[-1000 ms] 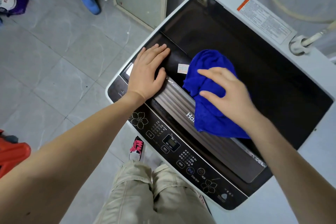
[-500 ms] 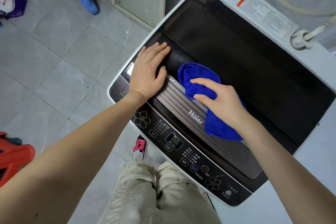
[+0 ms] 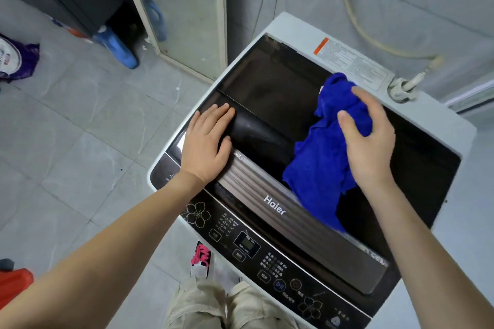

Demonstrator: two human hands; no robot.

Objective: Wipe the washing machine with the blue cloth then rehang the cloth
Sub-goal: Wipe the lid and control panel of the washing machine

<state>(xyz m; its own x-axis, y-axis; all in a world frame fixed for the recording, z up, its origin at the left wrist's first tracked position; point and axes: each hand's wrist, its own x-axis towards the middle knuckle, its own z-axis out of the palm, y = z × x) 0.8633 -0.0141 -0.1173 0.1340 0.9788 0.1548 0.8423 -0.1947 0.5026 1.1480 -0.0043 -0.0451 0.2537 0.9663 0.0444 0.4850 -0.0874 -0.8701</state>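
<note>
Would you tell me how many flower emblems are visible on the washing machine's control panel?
2. One flower emblem sits at the panel's left end, just below the left forearm; the other is near the right end, beside the round buttons. None appears hidden.

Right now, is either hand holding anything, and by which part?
The right hand grips the blue cloth by its bunched upper part; the rest hangs down. The left hand holds nothing, lying flat on the washer lid.

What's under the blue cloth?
The blue cloth lies on the washing machine's dark lid, with its lower end over the ribbed handle strip. The right hand grips it. The covered lid can't be seen.
</note>
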